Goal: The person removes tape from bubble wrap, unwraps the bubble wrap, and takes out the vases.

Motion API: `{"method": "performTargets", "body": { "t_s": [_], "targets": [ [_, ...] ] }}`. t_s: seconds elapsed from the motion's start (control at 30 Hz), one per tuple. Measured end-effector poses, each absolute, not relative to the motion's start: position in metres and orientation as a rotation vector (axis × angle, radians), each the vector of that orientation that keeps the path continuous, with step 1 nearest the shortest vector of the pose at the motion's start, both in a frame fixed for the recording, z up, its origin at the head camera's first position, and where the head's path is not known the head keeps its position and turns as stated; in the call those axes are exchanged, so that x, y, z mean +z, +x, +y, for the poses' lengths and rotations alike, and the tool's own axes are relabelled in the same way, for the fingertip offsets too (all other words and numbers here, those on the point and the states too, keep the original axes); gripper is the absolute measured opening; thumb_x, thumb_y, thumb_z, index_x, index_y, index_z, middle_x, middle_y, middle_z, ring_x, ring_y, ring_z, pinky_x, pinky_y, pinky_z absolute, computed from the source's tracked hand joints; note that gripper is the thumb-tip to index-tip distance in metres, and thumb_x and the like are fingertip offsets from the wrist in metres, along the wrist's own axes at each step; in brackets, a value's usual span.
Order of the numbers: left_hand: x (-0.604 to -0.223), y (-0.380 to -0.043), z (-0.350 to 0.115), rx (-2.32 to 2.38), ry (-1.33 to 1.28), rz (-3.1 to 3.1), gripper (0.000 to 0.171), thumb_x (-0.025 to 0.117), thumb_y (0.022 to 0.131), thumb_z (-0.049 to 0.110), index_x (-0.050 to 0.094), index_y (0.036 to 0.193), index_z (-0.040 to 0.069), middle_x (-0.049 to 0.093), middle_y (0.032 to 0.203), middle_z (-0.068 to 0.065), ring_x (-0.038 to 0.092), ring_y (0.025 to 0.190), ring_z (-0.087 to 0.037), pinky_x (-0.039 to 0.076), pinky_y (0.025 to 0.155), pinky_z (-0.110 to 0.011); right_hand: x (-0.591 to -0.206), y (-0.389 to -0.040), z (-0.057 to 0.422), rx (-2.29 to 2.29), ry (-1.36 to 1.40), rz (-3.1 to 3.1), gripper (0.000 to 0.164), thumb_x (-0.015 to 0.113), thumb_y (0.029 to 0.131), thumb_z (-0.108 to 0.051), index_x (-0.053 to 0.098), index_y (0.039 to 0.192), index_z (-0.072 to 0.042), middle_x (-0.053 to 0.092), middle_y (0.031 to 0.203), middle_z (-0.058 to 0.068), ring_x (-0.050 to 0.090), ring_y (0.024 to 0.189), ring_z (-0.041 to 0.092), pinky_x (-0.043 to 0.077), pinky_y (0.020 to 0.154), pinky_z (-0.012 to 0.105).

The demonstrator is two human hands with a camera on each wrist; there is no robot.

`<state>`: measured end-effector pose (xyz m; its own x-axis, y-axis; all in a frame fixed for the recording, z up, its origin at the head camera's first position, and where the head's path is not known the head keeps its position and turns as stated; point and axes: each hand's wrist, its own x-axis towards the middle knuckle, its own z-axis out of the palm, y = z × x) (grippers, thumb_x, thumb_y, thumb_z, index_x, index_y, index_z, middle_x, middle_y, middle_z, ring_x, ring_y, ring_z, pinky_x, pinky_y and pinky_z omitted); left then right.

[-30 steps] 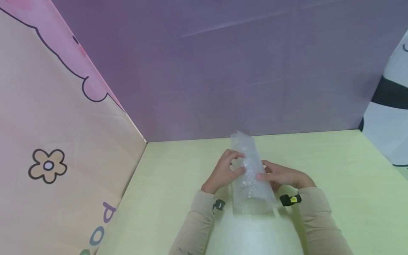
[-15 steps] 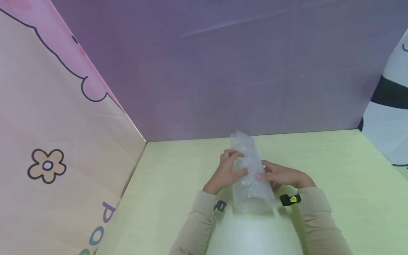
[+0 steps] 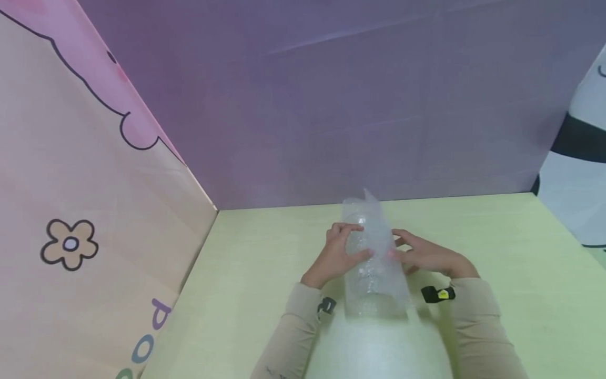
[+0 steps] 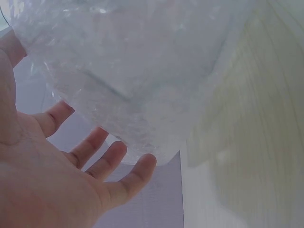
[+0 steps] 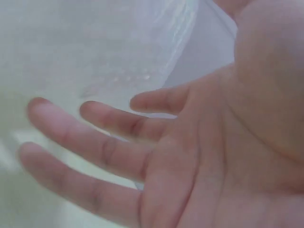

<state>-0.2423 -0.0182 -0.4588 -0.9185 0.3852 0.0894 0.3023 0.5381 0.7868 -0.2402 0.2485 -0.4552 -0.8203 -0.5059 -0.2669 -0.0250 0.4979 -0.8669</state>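
Observation:
A roll of clear bubble wrap (image 3: 360,273) lies on the table, its long axis running away from me. My left hand (image 3: 333,255) grips it from the left, thumb on top and fingers curled against its far side; the left wrist view shows those fingertips on the crinkled plastic (image 4: 123,71). A loose flap of the wrap (image 3: 385,273) stands up along the right side. My right hand (image 3: 428,255) is at that flap, its thumb tip showing blurred through the film. In the right wrist view the fingers (image 5: 95,152) are spread and nearly straight beside the plastic.
The pale yellow-green table (image 3: 497,252) extends to both sides of the roll. A purple-grey panel (image 3: 331,105) closes off the back, and a printed panel with a flower (image 3: 71,245) stands on the left. A white panel with a black band (image 3: 579,139) is at the right.
The loose flap has lifted off the roll, its far corner rising and moving right. My right hand has shifted slightly right, its thumb going from on top to behind the film. The left hand barely moved.

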Motion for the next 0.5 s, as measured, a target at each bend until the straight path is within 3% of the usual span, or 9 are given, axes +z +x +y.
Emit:
{"method": "performTargets", "body": {
  "t_s": [0.27,0.5],
  "targets": [
    [-0.459,-0.242,-0.017,1.323,0.559,2.668,0.060,0.073,0.091,0.049,0.052,0.143,0.028,0.039,0.151,-0.003,0.037,0.139,-0.022,0.043,0.114,-0.053,-0.451,-0.239,0.261,-1.400,-0.412,2.287,0.077,0.051,0.107,-0.041,0.010,0.163,-0.007,0.031,0.156,0.032,0.061,0.125,0.040,0.060,0.092,0.046],
    [-0.459,-0.242,-0.018,1.325,0.576,2.644,0.059,0.071,0.092,0.051,0.051,0.144,0.029,0.038,0.152,-0.002,0.036,0.141,-0.021,0.042,0.115,-0.053,-0.449,-0.238,0.277,-1.372,-0.380,2.326,0.074,0.047,0.108,-0.041,0.009,0.163,-0.007,0.035,0.153,0.032,0.068,0.113,0.036,0.057,0.097,0.053]
  ]
}}
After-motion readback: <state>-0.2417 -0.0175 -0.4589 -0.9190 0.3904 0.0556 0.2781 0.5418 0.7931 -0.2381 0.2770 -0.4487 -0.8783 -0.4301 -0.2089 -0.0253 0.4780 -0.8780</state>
